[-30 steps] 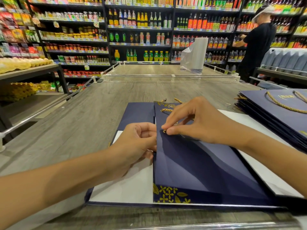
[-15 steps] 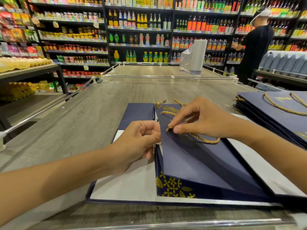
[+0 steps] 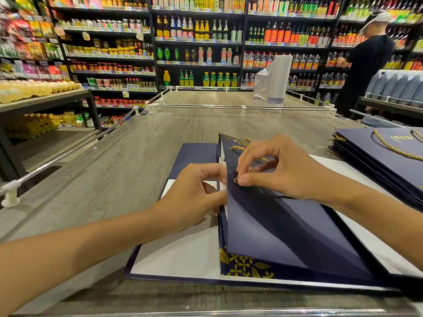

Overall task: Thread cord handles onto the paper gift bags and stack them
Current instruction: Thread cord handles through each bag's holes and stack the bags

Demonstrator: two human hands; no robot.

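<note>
Gift bag [image 3: 286, 229] lay on table [image 3: 137, 152] at centre; finished stack [image 3: 389, 156] at 2 o'clock; plastic roll [image 3: 278, 78] at 12, behind.

A navy paper bag [image 3: 286, 227] lies flat at lower centre, its near panel lifted at the top edge, gold flowers along its bottom corner. A gold cord [image 3: 239, 148] shows at its top — centre frame. Finished bags [image 3: 389, 161] — cords threaded — are stacked at the right edge.
</note>
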